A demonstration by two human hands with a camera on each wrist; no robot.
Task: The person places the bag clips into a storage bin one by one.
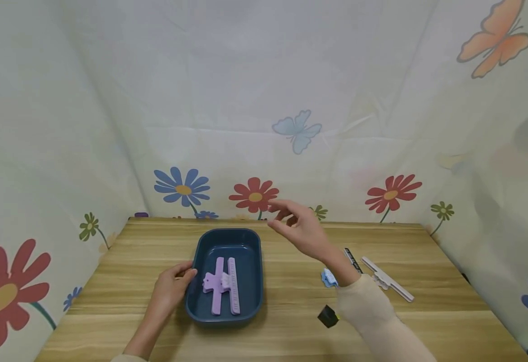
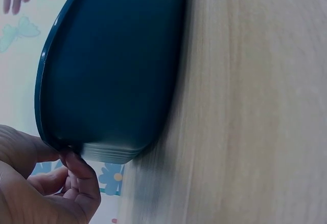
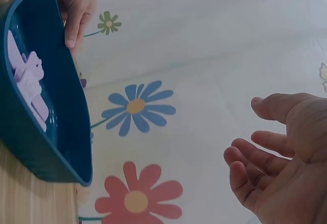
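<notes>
Just R of our L hand (image 1: 171, 289): tray (image 1: 228, 239), long axis running away from us, 2 purple clips (image 1: 216, 296) inside, lying roughly same way. L hand pinches tray's L edge, thumb + fingertips. R hand (image 1: 297, 229) raised off tray's far R corner, not touching; fingers loosely bent, thumb apart, nothing held. White clip (image 1: 397, 288) lies R of R hand & closer to us, slanted; black clip (image 1: 353, 259), blue clip (image 1: 329, 277) likewise, by R forearm. L hand nearer tray; R nearer loose clips.
</notes>
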